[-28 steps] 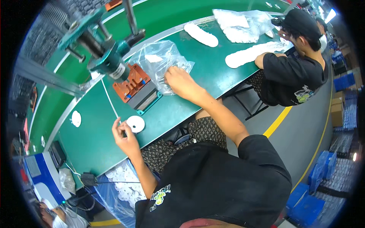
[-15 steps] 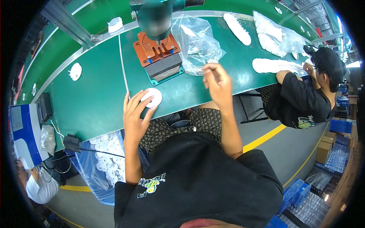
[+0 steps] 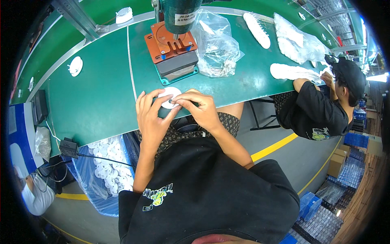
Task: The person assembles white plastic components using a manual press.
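Note:
A round white plastic disc point(image 3: 172, 92) lies at the near edge of the green bench, below the press. My left hand point(image 3: 152, 110) holds it by its left and lower rim, thumb and fingers curved around it. Over the disc's middle, my right hand point(image 3: 201, 109) is closed in a pinch. A small dark spot shows under those fingertips; whether it is a hole or a tiny part I cannot tell. Just beyond stands the bench press point(image 3: 178, 16), its orange slotted plate point(image 3: 166, 40) on a dark block with a green base.
Behind the press lies a clear plastic bag point(image 3: 217, 49) of small white parts. Another white piece point(image 3: 75, 66) sits at the left. A blue-lined bin point(image 3: 91, 179) of white discs stands below the bench edge. At the right a co-worker point(image 3: 325, 101) handles white pieces.
My right hand has come down and left from above the bench to the disc and now pinches at its middle. The disc and my left hand have shifted slightly right.

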`<state>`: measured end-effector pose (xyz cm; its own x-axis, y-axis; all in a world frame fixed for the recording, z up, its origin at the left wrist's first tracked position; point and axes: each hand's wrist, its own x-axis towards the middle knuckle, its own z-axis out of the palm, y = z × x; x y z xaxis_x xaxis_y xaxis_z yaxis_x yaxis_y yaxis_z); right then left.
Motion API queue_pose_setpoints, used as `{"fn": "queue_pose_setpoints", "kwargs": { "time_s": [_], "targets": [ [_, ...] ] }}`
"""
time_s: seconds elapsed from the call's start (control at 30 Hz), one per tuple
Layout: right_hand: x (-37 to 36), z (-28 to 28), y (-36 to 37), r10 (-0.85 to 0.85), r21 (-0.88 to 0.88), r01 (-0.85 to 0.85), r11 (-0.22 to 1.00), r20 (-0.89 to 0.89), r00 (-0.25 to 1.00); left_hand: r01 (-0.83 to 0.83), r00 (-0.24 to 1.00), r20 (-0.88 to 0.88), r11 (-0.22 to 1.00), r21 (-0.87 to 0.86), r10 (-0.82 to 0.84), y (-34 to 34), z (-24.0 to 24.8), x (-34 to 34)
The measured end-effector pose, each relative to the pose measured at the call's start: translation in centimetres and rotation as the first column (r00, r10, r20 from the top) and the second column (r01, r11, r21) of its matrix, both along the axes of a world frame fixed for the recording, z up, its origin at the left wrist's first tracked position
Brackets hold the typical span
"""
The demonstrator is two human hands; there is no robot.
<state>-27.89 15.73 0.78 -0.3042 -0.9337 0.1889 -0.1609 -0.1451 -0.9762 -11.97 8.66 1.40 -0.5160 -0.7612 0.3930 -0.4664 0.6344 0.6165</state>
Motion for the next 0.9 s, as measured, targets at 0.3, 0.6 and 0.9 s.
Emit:
{"fn": "queue_pose_setpoints", "kwargs": {
  "time_s": [0.3, 0.6, 0.9],
  "targets": [
    [0.1, 0.4, -0.6, -0.008, 0.039, 0.009, 0.999, -0.024, 1.000, -0.008, 1.000, 0.003, 1.000, -0.012, 0.008, 0.1, 0.0, -0.1],
    [0.6, 1.1, -1.6, -0.054, -0.128, 0.016, 0.992, -0.301, 0.952, 0.007, 1.000, 0.028, 1.000, -0.012, -0.007, -0.1, -0.3, 0.2],
    [-0.6, 0.4, -0.8, -0.172, -0.380, -0.035, 0.924, -0.499, 0.849, 0.025, 1.000, -0.015, 0.999, 0.034, -0.025, -0.1, -0.3, 0.3]
  ]
}}
